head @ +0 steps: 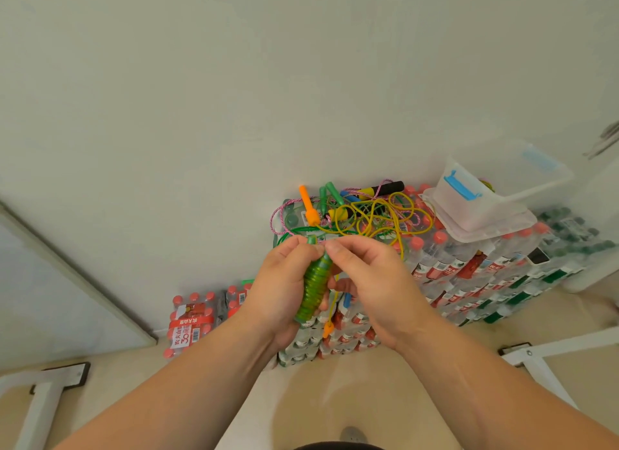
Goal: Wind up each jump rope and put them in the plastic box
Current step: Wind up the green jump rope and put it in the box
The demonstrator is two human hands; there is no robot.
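My left hand grips a green jump rope whose cord is coiled in tight turns around its handles. My right hand pinches the green cord at the top of the coil. Behind my hands, a tangle of jump ropes lies on stacked water-bottle packs: yellow, pink and green cords with orange, green, blue and black-and-yellow handles. An orange handle dangles on a yellow cord below my hands. The clear plastic box with blue latches stands at the right on its lid, a rope partly visible inside.
Shrink-wrapped packs of red-capped water bottles are stacked against the white wall. A lower pack sits on the floor at the left. White table legs stand at the lower left, and another white frame at the lower right.
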